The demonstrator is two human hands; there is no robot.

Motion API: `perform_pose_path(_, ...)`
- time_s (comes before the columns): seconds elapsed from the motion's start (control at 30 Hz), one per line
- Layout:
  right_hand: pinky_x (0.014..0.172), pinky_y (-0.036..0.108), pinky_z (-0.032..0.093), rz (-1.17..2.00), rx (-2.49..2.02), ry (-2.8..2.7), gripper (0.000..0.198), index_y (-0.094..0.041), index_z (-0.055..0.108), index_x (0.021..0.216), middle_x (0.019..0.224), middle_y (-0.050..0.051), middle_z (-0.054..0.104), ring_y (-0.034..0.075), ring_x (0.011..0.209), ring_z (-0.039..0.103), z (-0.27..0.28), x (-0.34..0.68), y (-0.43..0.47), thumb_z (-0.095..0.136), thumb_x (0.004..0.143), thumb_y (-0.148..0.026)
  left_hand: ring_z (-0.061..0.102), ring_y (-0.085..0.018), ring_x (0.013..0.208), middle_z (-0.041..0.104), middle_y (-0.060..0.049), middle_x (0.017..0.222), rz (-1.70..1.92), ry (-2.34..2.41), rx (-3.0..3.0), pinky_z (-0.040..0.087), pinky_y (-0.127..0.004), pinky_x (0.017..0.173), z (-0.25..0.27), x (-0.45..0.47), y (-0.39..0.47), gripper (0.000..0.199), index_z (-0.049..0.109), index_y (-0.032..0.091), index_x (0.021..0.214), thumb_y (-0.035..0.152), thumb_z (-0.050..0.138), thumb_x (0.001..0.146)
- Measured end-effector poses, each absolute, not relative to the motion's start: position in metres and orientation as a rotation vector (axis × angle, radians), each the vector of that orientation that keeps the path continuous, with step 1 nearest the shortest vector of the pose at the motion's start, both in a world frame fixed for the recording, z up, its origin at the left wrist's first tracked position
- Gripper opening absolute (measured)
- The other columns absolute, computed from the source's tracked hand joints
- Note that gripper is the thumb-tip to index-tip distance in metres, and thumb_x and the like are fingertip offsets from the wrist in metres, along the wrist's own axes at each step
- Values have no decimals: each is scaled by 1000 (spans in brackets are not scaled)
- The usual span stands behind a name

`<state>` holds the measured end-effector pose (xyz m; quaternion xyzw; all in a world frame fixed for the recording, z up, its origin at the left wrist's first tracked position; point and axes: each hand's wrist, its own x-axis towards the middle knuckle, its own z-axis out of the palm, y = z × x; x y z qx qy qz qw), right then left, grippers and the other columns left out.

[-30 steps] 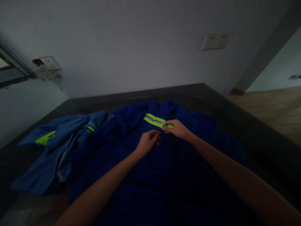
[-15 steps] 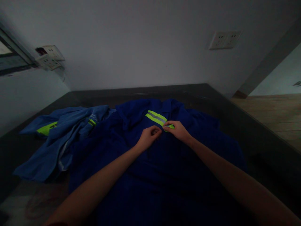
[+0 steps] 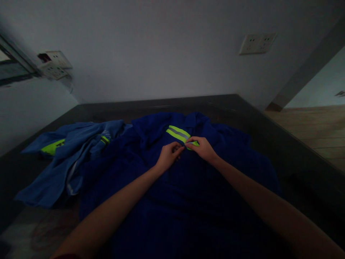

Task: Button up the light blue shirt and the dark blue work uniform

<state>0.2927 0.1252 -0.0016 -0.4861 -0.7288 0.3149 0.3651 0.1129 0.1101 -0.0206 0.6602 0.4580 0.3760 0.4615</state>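
A dark blue jacket (image 3: 151,154) lies spread out before me, with a collar at its far end. Across its chest runs a yellow-green reflective strip (image 3: 178,133) with a grey band along its middle. My right hand (image 3: 201,146) is closed in a pinch on the strip near the jacket's middle. Close beside it, fingertips almost meeting the right ones, my left hand (image 3: 170,154) is curled with thumb and forefinger together. What the left fingers pinch, if anything, is too small and dark to make out.
A lighter blue garment (image 3: 81,144) with yellow-green patches lies crumpled on the left of the dark tabletop (image 3: 226,108). Behind stands a pale wall with a double socket (image 3: 257,44) on the right and more sockets (image 3: 58,59) at left. Wooden flooring (image 3: 318,133) shows beyond the table's right edge.
Both hands have stayed at the strip, with only a slight shift of the left fingers. The whole view has moved a little.
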Motion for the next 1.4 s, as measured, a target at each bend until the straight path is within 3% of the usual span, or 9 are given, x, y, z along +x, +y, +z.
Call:
perform_pose_path(0.37, 75, 29, 44, 875, -1271, -1993, 25, -15, 70, 87, 85, 4, 71, 21, 82, 64, 2, 298, 129, 68, 73, -35, 51, -8, 47, 55, 4, 61, 938, 1064, 1636, 38, -18, 47, -20, 111, 110, 23, 53, 17, 79, 39, 53, 86)
perform_pose_path(0.57, 70, 26, 42, 851, -1249, -2011, 21, -14, 68, 83, 80, 3, 69, 18, 77, 62, 6, 299, 130, 64, 77, -34, 49, -9, 52, 52, 5, 58, 945, 1139, 1887, 36, -20, 53, -13, 110, 105, 20, 52, 18, 78, 33, 47, 89)
perform_pose_path(1.1, 70, 29, 41, 400, -1301, -2092, 6, -16, 61, 79, 82, 6, 67, 20, 79, 62, 19, 279, 104, 62, 82, -21, 44, -8, 54, 47, 6, 58, 997, 1277, 1987, 29, -19, 53, -12, 112, 103, 18, 47, 18, 69, 25, 49, 85)
perform_pose_path(1.4, 75, 30, 44, 372, -1274, -2073, 4, -17, 60, 85, 87, 6, 68, 20, 84, 62, 9, 277, 101, 59, 85, -20, 53, -10, 56, 60, 3, 65, 960, 1159, 1875, 38, -19, 56, -17, 109, 104, 17, 54, 17, 79, 31, 49, 88)
